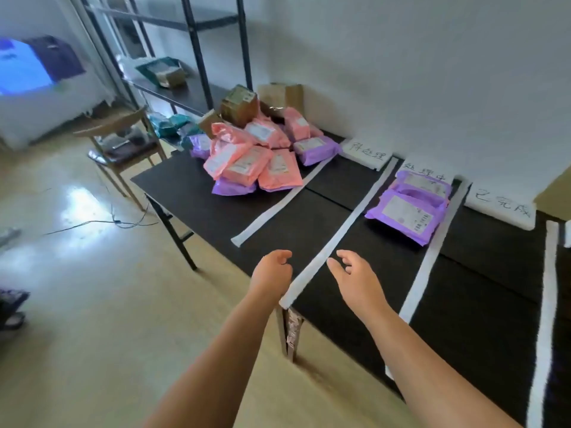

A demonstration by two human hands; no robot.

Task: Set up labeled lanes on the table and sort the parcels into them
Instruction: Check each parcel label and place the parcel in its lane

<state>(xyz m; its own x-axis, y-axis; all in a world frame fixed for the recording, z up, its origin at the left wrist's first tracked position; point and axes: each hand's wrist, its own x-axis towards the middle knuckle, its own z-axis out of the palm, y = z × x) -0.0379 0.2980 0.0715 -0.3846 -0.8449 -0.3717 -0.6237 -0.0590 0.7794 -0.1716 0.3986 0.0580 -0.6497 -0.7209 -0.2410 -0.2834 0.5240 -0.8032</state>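
Head view: a black worktop (309, 217) runs along a white wall, and white strips laid across it divide it into lanes.
Strips: first strip (279, 200), second strip (345, 223), third strip (431, 261) and fourth strip (545, 319) lie flat and run from the wall side toward the near edge.
Labels: three white handwritten sheets sit at the wall end. The first label (367, 151) is between the first and second strips. The second label (425, 171) is between the second and third. The third label (500, 205) is between the third and fourth.
Unsorted pile: a heap of pink and purple parcels (256, 159) sits at the far left end, its right edge reaching the first strip.
Boxes: two brown cardboard boxes (239, 105) stand behind the heap, near the wall.
Sorted parcels: stacked purple parcels (408, 211) lie in the lane between the second and third strips, overlapping the lower edge of the second label.
Left hand: the left hand (272, 271) is over the near edge, just left of the second strip. Its fingers are loosely curled and hold nothing.
Right hand: the right hand (352, 273) is just right of the same strip, its fingers relaxed, slightly spread and empty. Whether it touches the worktop cannot be told.
Surroundings: a black metal rack (197, 57) holds teal parcels (157, 67). A wooden chair (123, 140) stands beside it, and a cable (123, 223) lies on the floor.
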